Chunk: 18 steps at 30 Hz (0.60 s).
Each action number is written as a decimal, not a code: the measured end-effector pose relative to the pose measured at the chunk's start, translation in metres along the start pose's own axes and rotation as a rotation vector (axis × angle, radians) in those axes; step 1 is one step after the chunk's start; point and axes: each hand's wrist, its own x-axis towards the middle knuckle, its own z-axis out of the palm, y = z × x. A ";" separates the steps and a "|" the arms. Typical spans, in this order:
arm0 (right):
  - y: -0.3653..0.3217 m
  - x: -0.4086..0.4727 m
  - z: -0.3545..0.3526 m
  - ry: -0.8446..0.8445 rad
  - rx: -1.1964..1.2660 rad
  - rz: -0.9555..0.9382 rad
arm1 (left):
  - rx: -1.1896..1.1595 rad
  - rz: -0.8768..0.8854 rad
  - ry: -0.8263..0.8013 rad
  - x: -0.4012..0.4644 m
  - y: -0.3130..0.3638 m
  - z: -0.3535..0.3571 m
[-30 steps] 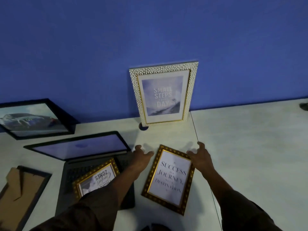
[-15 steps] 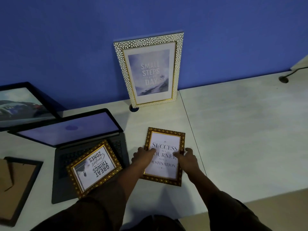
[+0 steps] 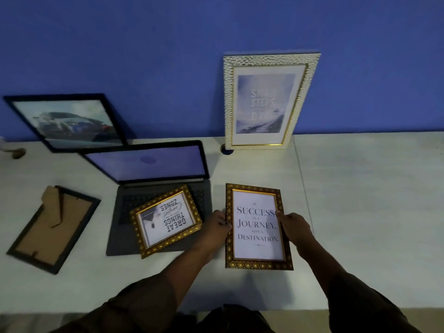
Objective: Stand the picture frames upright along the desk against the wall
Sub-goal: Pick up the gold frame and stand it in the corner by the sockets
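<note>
Both hands grip the "Success" frame (image 3: 258, 227) — left hand (image 3: 215, 228) on its left edge, right hand (image 3: 294, 228) on its right. Its long axis runs near-to-far, pointing at the wall (image 3: 168, 56) beyond — beside the white frame (image 3: 264, 102) already leaning there.

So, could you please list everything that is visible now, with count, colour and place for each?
White frame: 1, white and gold, standing against the wall at the back.
Car frame: 1, black, leaning on the wall, back left.
Laptop: 1, dark grey, open, centre left.
Gold frames: 2, dark gold; one lying on the laptop keyboard, one held near the front edge.
Face-down frame: 1, black with brown backing, lying far left.
Desk: 1, pale.
Wall: blue.
Hands: 2; left hand and right hand grip the sides of the held gold frame.
</note>
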 end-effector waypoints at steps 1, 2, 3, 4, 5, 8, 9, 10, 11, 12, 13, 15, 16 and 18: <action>-0.006 -0.005 0.008 -0.006 -0.016 -0.031 | -0.009 0.021 0.026 -0.005 -0.006 -0.011; -0.012 -0.012 0.016 -0.016 -0.026 -0.059 | -0.024 0.045 0.057 -0.011 -0.012 -0.022; -0.020 -0.021 0.026 -0.025 -0.034 -0.094 | -0.044 0.061 0.093 -0.019 -0.019 -0.036; -0.028 -0.029 0.035 -0.035 -0.036 -0.120 | -0.059 0.075 0.128 -0.026 -0.026 -0.049; -0.036 -0.038 0.044 -0.045 -0.031 -0.146 | -0.074 0.077 0.161 -0.032 -0.033 -0.061; -0.061 -0.074 0.079 -0.083 -0.024 -0.204 | -0.153 0.069 0.236 -0.050 -0.065 -0.104; -0.069 -0.088 0.096 -0.089 -0.030 -0.230 | -0.187 0.069 0.256 -0.060 -0.078 -0.122; -0.076 -0.101 0.109 -0.097 -0.036 -0.255 | -0.226 0.071 0.275 -0.066 -0.090 -0.135; -0.082 -0.113 0.124 -0.109 -0.046 -0.281 | -0.262 0.074 0.296 -0.075 -0.102 -0.149; -0.087 -0.123 0.134 -0.121 -0.054 -0.306 | -0.293 0.077 0.312 -0.081 -0.111 -0.159; -0.093 -0.137 0.151 -0.138 -0.072 -0.343 | -0.323 0.070 0.332 -0.092 -0.126 -0.173; -0.104 -0.159 0.181 -0.169 -0.083 -0.400 | -0.369 0.057 0.363 -0.107 -0.154 -0.197; -0.111 -0.171 0.197 -0.189 -0.081 -0.414 | -0.393 0.050 0.383 -0.114 -0.168 -0.209; -0.124 -0.194 0.228 -0.236 -0.089 -0.454 | -0.452 0.035 0.422 -0.130 -0.193 -0.235</action>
